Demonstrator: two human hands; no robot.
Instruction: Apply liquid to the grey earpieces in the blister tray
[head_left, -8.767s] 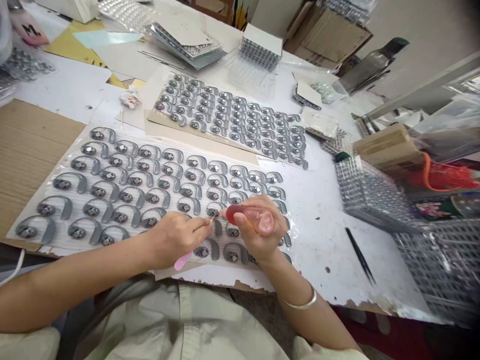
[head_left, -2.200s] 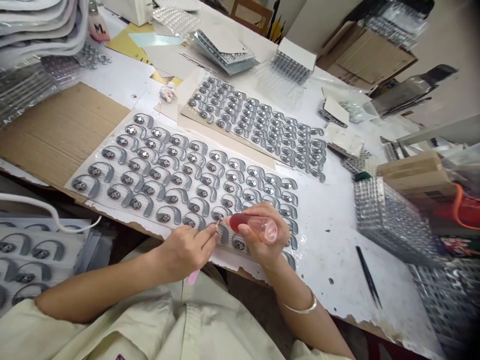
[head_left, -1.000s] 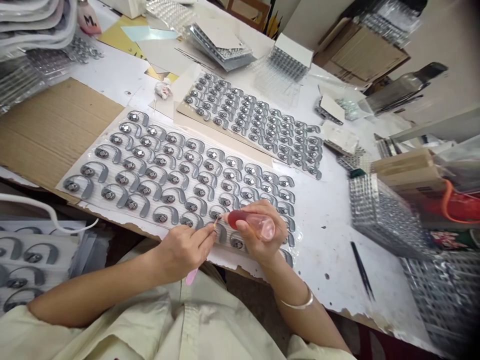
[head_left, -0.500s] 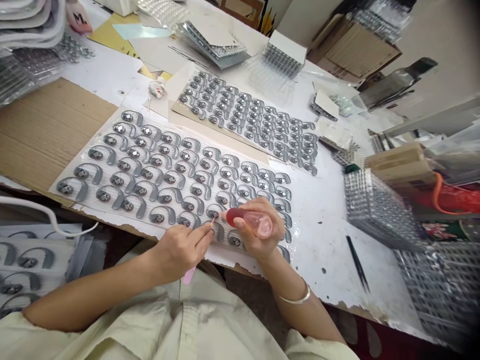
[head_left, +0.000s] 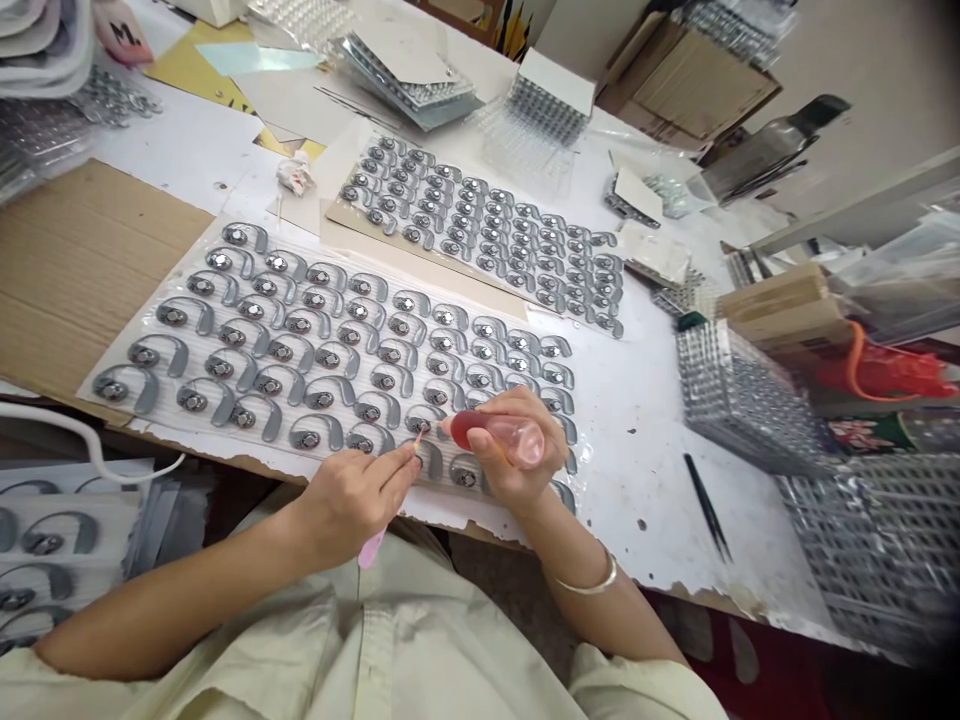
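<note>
In the head view, the near sheet (head_left: pixel 166 395) of grey hook-shaped pieces, each with a round metallic part, lies on the white table (head_left: pixel 622 480), partly over brown cardboard (head_left: pixel 97 250) that extends past its left end. The left hand (head_left: pixel 349 505) is at the sheet's front edge, its fingers pinched around a thin pink-handled stick (head_left: pixel 371 548), whose fine tip points at one hook-shaped piece (head_left: pixel 422 425) in the sheet's front part. The right hand (head_left: pixel 525 450), with a bracelet (head_left: pixel 592 583) on its wrist, is over the sheet's front right part, closed around a clear bottle (head_left: pixel 506 438) of pinkish-red liquid. The bottle's nozzle points toward the same piece, close to the stick's tip; whether they touch cannot be told. Beyond the near sheet lies the far sheet (head_left: pixel 337 210) of similar pieces, with crumpled tissue (head_left: pixel 296 174) just left of it. Right of the near sheet are black tweezers (head_left: pixel 706 505), and farther right, stacked clear-wrapped trays (head_left: pixel 739 390). A white cable (head_left: pixel 90 440) curves at the near sheet's front left, above another sheet (head_left: pixel 67 540) of hook-shaped pieces lying lower than the table.
</note>
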